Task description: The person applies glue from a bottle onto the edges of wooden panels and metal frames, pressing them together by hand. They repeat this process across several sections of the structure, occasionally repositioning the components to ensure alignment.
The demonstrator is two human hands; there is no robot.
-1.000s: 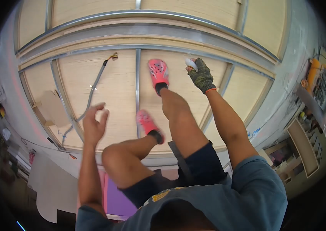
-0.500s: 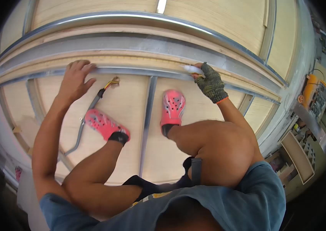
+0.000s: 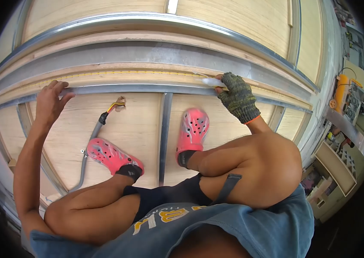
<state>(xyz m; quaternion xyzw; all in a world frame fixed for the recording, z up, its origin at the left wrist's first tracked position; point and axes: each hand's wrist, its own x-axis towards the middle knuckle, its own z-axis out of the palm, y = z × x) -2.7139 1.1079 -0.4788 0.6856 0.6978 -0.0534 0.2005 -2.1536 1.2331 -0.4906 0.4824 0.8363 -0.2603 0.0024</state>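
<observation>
My bare left hand (image 3: 52,101) rests by the near metal rail (image 3: 141,88) at the left, its fingertips curled over the rail's edge and the thumb apart. On my right hand (image 3: 237,96) is a dark green knitted glove with bare fingertips. A white object (image 3: 212,81), its kind unclear, is pinched between those fingers just above the rail. Along the wooden strip (image 3: 126,77) behind the rail runs a yellow dashed line (image 3: 143,72), which passes near both hands.
Yellow and red wires (image 3: 115,104) leave a grey conduit (image 3: 83,163) by a hole in the plywood. A metal cross-stud (image 3: 164,137) runs between two pink clogs (image 3: 195,129). At right are an orange tool (image 3: 342,92) and a wooden tray (image 3: 336,167).
My left hand has slid left along the rail. My right hand still holds the white object at nearly the same place. The camera view has shifted slightly.
</observation>
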